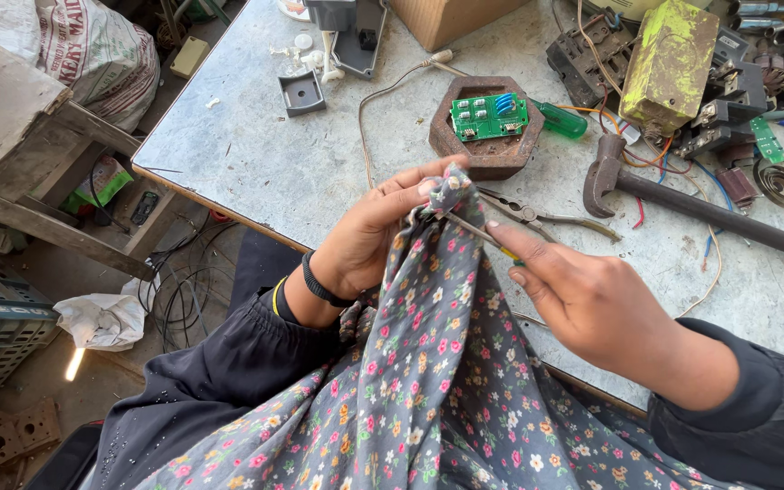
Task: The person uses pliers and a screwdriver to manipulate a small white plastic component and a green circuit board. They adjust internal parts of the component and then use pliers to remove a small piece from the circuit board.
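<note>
My left hand (376,231) pinches a bunched fold of grey cloth with small pink and yellow flowers (428,363) near its tip. My right hand (583,299) holds a thin tool with a metal shaft and a yellow handle (478,234), its tip pushed into the pinched cloth. Both hands hover over the near edge of the grey metal table (256,154). A black band sits on my left wrist.
On the table lie pliers (546,218), a rusty claw hammer (682,204), a brown hexagonal block carrying a green circuit board (489,118), a green-handled screwdriver (563,120), a yellow-green box (669,63), wires and switch parts. Cables, a crate and a sack are on the floor at left.
</note>
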